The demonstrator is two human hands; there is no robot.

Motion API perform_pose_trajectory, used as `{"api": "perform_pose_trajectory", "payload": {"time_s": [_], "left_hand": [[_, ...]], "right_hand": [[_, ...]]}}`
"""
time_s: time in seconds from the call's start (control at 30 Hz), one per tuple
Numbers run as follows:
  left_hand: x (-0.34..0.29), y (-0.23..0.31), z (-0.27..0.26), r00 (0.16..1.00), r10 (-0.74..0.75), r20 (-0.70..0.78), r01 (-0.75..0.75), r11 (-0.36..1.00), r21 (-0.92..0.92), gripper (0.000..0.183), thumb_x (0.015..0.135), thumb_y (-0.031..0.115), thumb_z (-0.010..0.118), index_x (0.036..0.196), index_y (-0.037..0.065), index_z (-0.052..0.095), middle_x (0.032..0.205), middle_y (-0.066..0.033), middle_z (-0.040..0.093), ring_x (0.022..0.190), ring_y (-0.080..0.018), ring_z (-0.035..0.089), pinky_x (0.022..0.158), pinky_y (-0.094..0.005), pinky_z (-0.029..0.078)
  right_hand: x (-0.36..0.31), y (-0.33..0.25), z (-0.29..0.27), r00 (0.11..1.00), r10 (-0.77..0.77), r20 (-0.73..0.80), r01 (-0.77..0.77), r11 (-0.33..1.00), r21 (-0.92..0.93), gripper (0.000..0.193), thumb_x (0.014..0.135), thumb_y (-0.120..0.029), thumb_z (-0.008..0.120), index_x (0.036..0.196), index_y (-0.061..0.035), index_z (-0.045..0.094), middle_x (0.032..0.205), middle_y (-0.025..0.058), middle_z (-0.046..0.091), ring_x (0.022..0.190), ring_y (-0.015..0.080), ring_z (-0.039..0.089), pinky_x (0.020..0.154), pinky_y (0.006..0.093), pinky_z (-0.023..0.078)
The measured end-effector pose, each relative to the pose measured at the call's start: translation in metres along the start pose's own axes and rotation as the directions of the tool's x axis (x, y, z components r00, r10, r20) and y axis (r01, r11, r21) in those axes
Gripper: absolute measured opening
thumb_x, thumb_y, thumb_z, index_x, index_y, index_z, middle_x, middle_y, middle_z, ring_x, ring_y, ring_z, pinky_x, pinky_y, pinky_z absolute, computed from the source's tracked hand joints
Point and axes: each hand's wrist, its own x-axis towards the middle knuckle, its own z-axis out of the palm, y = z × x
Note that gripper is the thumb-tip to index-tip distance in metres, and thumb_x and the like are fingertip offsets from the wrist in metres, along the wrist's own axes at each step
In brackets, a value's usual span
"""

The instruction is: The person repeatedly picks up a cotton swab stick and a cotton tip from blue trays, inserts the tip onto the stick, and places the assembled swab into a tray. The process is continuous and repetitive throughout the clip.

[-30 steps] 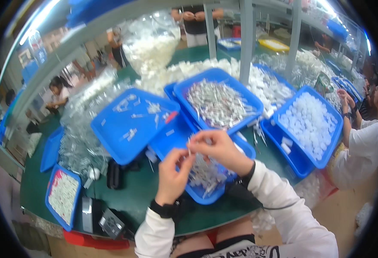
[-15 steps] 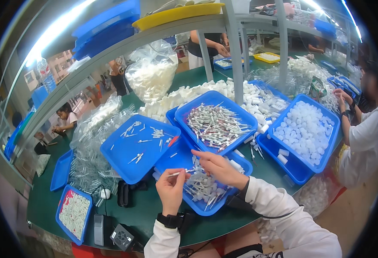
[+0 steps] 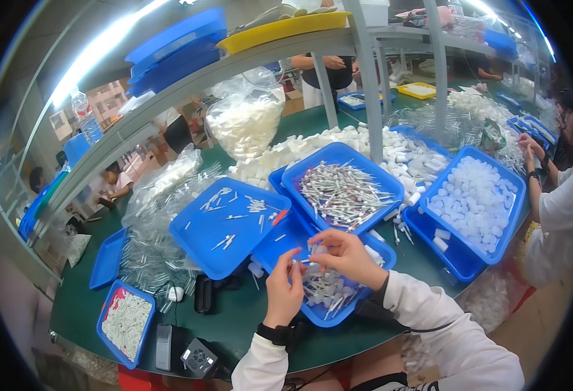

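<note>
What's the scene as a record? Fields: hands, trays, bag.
Left hand: fingertips on a slim white plastic stick
Right hand: fingertips by a small whitish piece, grip unclear
Below hands: near blue rectangular plastic tray, mixed whitish parts
Ahead: middle blue rectangular plastic tray, heaped thin sticks
Left: centre-left blue rectangular plastic tray, scattered sticks
Right: upper right blue rectangular plastic tray, round white caps
Beyond trays: clear plastic bag, short white cylinders

Single head-worn fisheye looks down and forward from close above the hands (image 3: pixel 284 296), taking in the wide worktop (image 3: pixel 237 311).
</note>
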Motion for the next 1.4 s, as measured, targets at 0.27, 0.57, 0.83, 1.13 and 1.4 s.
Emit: {"api": "perform_pose_trajectory", "payload": {"time_s": [0.27, 0.57, 0.83, 1.13, 1.4], "left_hand": [[0.003, 0.006, 0.001, 0.999, 0.038, -0.036, -0.035, 0.997, 0.063, 0.018, 0.097, 0.010, 0.049, 0.102, 0.000, 0.064, 0.088, -0.0135, 0.063, 0.075, -0.0242, 0.061, 0.069, -0.0312, 0.047], [0.000, 0.007, 0.001, 0.984, 0.163, -0.073, -0.153, 0.981, 0.122, 0.012, 0.094, 0.010, 0.056, 0.099, 0.003, 0.064, 0.085, -0.0130, 0.061, 0.074, -0.0318, 0.061, 0.064, -0.0356, 0.046], [-0.001, 0.015, 0.001, 0.991, 0.122, -0.060, -0.105, 0.967, 0.233, 0.015, 0.095, 0.016, 0.054, 0.097, 0.007, 0.066, 0.081, -0.0112, 0.058, 0.072, -0.0316, 0.059, 0.062, -0.0369, 0.045], [-0.001, 0.007, 0.004, 0.964, 0.199, -0.176, -0.170, 0.971, 0.170, 0.009, 0.093, 0.005, 0.058, 0.094, 0.000, 0.066, 0.070, -0.0048, 0.058, 0.062, -0.0084, 0.051, 0.056, -0.0248, 0.040], [-0.004, 0.013, 0.006, 0.968, 0.191, -0.162, -0.181, 0.981, 0.075, 0.006, 0.092, 0.001, 0.058, 0.097, 0.000, 0.061, 0.071, -0.0081, 0.063, 0.061, -0.0104, 0.059, 0.054, -0.0241, 0.045]], "right_hand": [[0.000, 0.008, -0.003, 0.998, -0.067, -0.014, 0.067, 0.996, 0.052, 0.029, 0.098, -0.011, 0.054, 0.123, 0.0020, 0.061, 0.107, 0.0110, 0.067, 0.096, 0.0149, 0.066, 0.085, 0.0270, 0.053], [0.003, 0.009, 0.000, 0.993, -0.114, -0.001, 0.114, 0.992, 0.057, 0.025, 0.086, 0.004, 0.065, 0.111, 0.0025, 0.063, 0.112, 0.0118, 0.066, 0.100, 0.0167, 0.065, 0.089, 0.0302, 0.052], [0.000, 0.009, -0.005, 0.988, -0.150, 0.042, 0.154, 0.978, -0.139, 0.032, 0.080, -0.003, 0.074, 0.110, 0.0016, 0.065, 0.107, 0.0070, 0.068, 0.089, 0.0112, 0.064, 0.080, 0.0249, 0.051], [0.004, 0.011, -0.003, 0.993, -0.115, 0.037, 0.117, 0.993, -0.033, 0.030, 0.082, -0.005, 0.074, 0.110, 0.0017, 0.064, 0.107, 0.0065, 0.067, 0.093, 0.0105, 0.063, 0.083, 0.0257, 0.051], [0.002, 0.005, -0.004, 0.990, -0.131, 0.059, 0.129, 0.991, 0.043, 0.030, 0.083, -0.006, 0.073, 0.110, 0.0008, 0.064, 0.108, 0.0081, 0.067, 0.096, 0.0140, 0.065, 0.087, 0.0285, 0.051]]}}
